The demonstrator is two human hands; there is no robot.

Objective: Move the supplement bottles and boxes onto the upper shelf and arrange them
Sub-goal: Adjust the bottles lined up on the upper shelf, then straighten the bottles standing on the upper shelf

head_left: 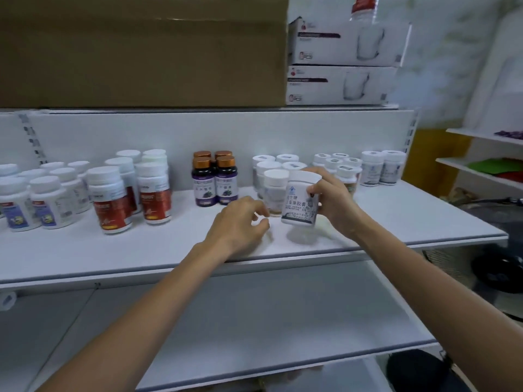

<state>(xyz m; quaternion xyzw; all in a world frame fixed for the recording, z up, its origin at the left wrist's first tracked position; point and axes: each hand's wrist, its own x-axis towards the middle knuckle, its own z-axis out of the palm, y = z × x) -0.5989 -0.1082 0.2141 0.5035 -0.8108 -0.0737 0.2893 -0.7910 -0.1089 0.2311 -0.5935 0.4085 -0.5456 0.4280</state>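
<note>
Bottle (300,203), white, upright in the grip of the right hand (332,203), just above the shelf (410,222) near its front edge. Left hand (240,224) just beside it, fingers loosely curled, holding nothing. Shelf surface runs open rightward. Bottle rows (119,190) behind; cardboard box (141,52) overhead.

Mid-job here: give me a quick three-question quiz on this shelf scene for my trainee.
1. True or false: the right hand grips a white bottle.
2. How many copper-capped purple bottles stand on the shelf? A two, B four, C six.
3. What colour is the big cardboard box left of the stacked white boxes?
Key: 1 true; 2 B; 3 brown.
</note>
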